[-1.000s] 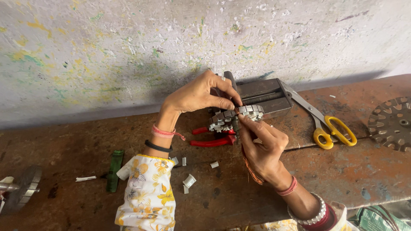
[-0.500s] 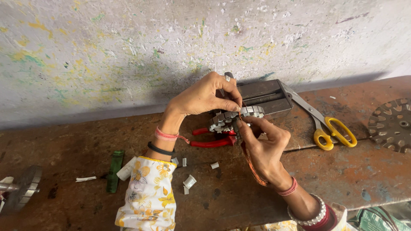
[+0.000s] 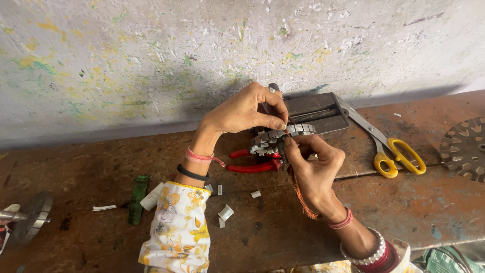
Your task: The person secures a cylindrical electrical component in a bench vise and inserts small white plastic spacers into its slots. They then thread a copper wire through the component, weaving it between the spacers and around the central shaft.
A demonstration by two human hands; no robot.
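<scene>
My left hand (image 3: 247, 112) and my right hand (image 3: 313, 162) meet over a small round slotted metal core (image 3: 277, 137), held above the rusty bench (image 3: 434, 212). The left fingers pinch at its top edge by a thin copper wire. The right hand grips the core from below, and a bundle of copper wire (image 3: 302, 194) trails down past its palm. Red-handled pliers (image 3: 252, 161) lie on the bench just under the core, partly hidden by my hands.
A dark metal vise (image 3: 316, 114) stands behind the hands against the paint-spattered wall. Yellow-handled scissors (image 3: 391, 151) lie to its right, a round slotted disc (image 3: 467, 149) at far right. A green stick (image 3: 136, 198), white paper scraps (image 3: 225, 212) and a rotor (image 3: 30, 215) lie left.
Both hands stay on the core with only slight finger shifts; the left hand has edged a little further over the top of it.
</scene>
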